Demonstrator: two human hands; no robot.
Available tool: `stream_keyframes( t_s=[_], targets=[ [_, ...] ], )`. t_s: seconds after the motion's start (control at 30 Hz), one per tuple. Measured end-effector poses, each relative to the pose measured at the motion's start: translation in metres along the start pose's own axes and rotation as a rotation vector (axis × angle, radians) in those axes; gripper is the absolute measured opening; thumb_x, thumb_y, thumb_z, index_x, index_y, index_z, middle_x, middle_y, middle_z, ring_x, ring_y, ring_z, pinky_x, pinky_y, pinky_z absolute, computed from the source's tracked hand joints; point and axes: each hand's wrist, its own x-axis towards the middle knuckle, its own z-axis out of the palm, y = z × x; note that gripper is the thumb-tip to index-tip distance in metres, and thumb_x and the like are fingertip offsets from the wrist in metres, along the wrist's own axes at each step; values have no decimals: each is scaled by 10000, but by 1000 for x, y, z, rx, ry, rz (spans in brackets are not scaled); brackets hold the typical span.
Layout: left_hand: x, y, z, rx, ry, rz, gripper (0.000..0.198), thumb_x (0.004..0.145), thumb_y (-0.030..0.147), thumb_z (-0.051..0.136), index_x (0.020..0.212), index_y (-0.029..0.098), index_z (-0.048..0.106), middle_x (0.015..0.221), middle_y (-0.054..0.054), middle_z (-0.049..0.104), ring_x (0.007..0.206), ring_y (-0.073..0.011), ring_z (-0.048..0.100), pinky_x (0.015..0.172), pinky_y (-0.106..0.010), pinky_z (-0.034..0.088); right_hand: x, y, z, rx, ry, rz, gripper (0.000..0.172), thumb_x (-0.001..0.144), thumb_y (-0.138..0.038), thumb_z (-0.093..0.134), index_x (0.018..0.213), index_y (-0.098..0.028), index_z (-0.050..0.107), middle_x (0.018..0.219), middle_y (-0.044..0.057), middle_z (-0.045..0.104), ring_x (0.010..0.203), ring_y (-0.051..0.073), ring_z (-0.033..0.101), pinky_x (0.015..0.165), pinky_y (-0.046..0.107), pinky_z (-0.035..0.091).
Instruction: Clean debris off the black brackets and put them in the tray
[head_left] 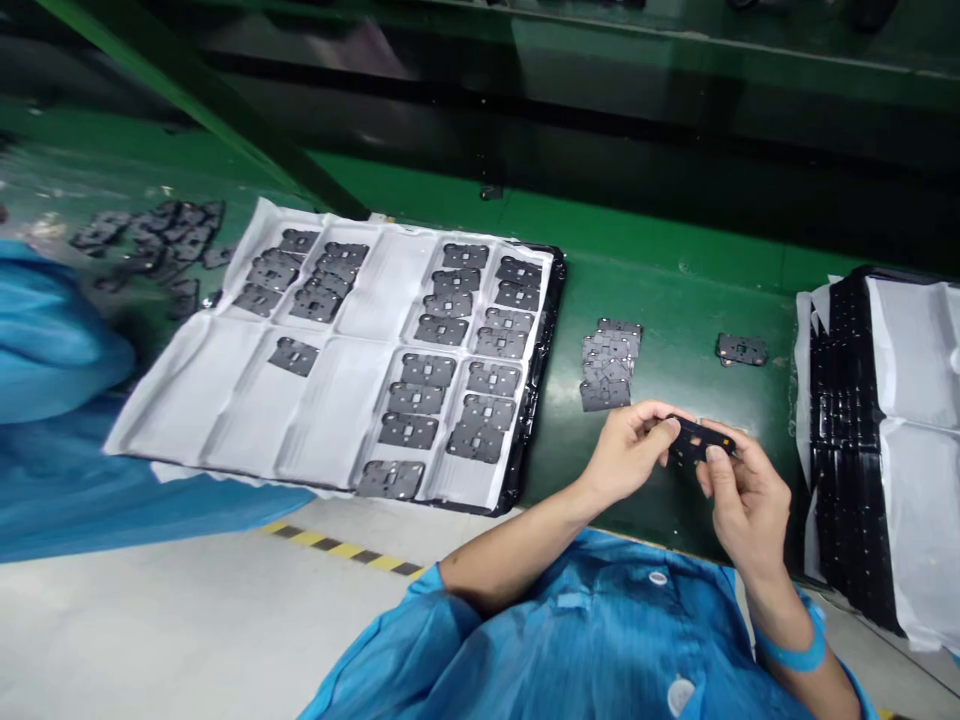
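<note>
Between my two hands I hold a flat black plate with small cut-outs and a yellow spot near its right end. My left hand pinches its left end between thumb and fingers. The right end is gripped by my right hand, thumb on the near face. Just beyond my left hand lies an overlapping pile of similar dark plates on the green table. One more dark plate lies by itself farther right. Both hands are slightly above the table, close to my body.
A white-lined black tray left of me holds several dark plates in its compartments. Stacked trays stand at the right. Loose plates lie at far left, near another person's blue sleeve. A green beam slants above the table.
</note>
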Motion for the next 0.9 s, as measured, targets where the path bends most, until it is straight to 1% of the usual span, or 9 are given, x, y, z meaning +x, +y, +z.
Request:
stream_keyframes(
  t_s=[0.1,0.2,0.27,0.33,0.43,0.5,0.57,0.7,0.9],
  targets=[
    [1,-4,0,-43,18,-68,297,885,411,724,922,125,790,731,-5,674,505,-64,515,504,-210,394,1,0,-1,-34,-31,-10,243,1088,-348,624,1232,-209,762,870,28,706,551,103,571,541,253,510],
    [2,-7,2,-162,72,-129,240,826,365,747,866,130,774,733,-14,684,526,-69,509,486,-204,373,1,-2,-2,-32,-64,-4,271,1082,-366,623,1253,-206,759,857,25,706,557,112,581,560,263,522],
    [1,-8,3,-231,112,-139,226,801,356,760,841,133,765,761,-25,706,555,-70,509,497,-198,381,0,-3,-4,-19,-85,23,316,1076,-375,623,1314,-208,746,852,23,707,572,120,595,575,268,533],
    [-2,-7,4,-218,127,-119,244,808,372,769,854,132,768,766,-25,714,556,-64,500,507,-196,385,-1,-3,-4,-8,-85,59,346,1073,-369,616,1356,-210,736,792,5,681,575,123,594,571,261,523],
    [-9,-3,3,-91,91,-81,296,868,416,763,920,125,777,662,9,662,520,-62,491,508,-193,380,-1,-1,-3,40,-1,98,285,1055,-341,631,1264,-202,767,675,-32,609,518,109,547,507,233,463],
    [-14,-1,2,-25,42,-70,336,911,454,747,967,122,768,593,30,621,498,-69,500,495,-189,368,-1,1,-2,84,56,106,222,1033,-325,657,1162,-194,783,647,-41,592,471,93,513,456,217,417],
    [-16,0,0,-2,3,-64,382,938,503,733,993,125,751,567,37,612,475,-73,504,476,-187,356,0,1,0,114,79,99,183,1021,-312,673,1088,-191,792,646,-41,594,438,78,491,419,205,382],
    [-19,0,0,9,-20,-49,450,950,581,731,1004,134,733,561,40,610,458,-75,506,462,-187,346,1,1,2,134,97,66,159,1019,-291,683,1054,-196,805,640,-46,589,411,65,482,393,191,362],
    [-20,1,1,9,-10,-26,464,962,593,723,1009,132,728,562,44,601,466,-73,497,476,-193,356,1,0,3,104,104,24,194,1053,-336,655,1049,-203,796,713,-29,626,422,69,502,391,203,380]
  ],
)
